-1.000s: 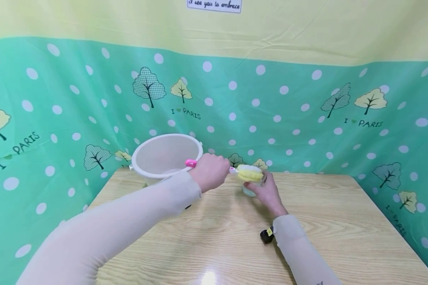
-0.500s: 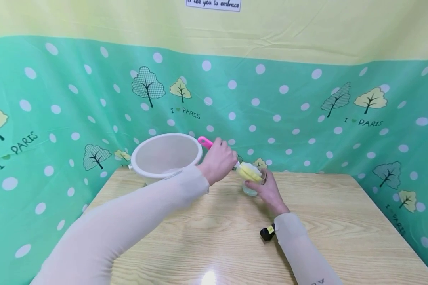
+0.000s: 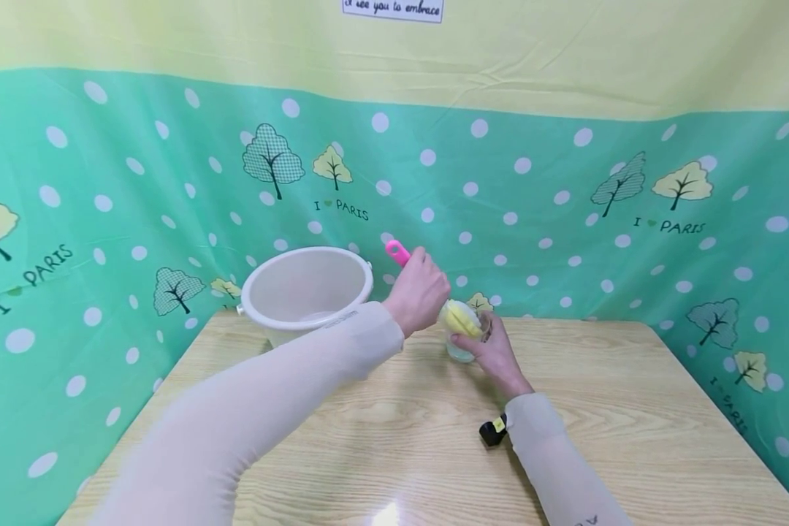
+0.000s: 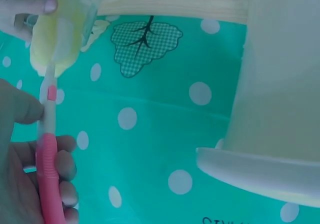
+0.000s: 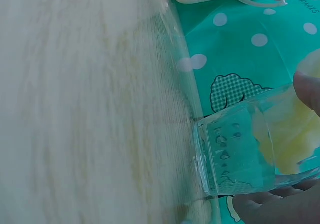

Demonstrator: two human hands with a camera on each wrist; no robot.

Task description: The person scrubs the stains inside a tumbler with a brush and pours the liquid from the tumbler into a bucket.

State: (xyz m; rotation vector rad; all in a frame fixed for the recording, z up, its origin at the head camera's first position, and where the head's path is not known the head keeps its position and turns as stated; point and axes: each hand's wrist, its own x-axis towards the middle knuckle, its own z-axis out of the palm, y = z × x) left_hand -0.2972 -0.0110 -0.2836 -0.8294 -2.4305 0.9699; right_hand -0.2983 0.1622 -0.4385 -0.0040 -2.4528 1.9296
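My left hand (image 3: 421,291) grips the pink and white handle (image 4: 48,169) of a sponge cup brush, its fingers curled round it. The handle slants, with its looped pink end up and to the left. The brush's yellow and white sponge head (image 3: 460,319) is partly inside a clear glass cup (image 5: 235,154). My right hand (image 3: 496,358) holds this cup near its mouth, with the thumb on the near side. In the right wrist view, the lower part of the cup holds no sponge. Whether its base touches the tabletop I cannot tell.
A white bucket (image 3: 302,292) stands at the back left of the wooden table (image 3: 381,431), close beside my left hand. Behind the table hangs a green dotted cloth (image 3: 539,197). A small black device (image 3: 492,432) is at my right wrist.
My left hand has moved right and up, tilting the brush from nearly level to steeper, and the sponge head now points down into the cup. My right hand and the cup have hardly moved.
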